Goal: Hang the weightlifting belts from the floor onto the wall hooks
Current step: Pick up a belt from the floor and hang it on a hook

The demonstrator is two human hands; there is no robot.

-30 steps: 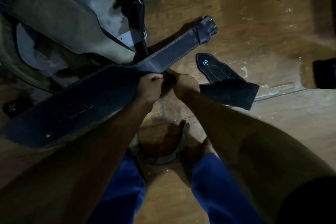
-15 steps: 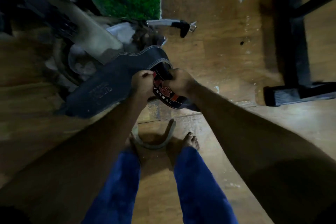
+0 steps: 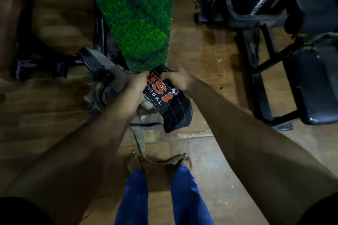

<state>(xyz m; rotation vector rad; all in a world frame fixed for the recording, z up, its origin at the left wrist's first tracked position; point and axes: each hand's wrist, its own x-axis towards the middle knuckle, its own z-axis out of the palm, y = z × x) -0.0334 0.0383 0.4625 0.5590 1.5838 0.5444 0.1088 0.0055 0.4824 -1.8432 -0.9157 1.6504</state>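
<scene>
Both my hands grip the top edge of the black belt [image 3: 165,100], left hand [image 3: 136,83] and right hand [image 3: 178,78] side by side; its length hangs down toward my feet, just before the green wall panel [image 3: 135,14].

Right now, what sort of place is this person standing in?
Most likely a gym. Both hands grip a black weightlifting belt, black-framed exercise machines with padded seats stand on the wooden floor, and a strip of green artificial turf runs ahead.
</scene>
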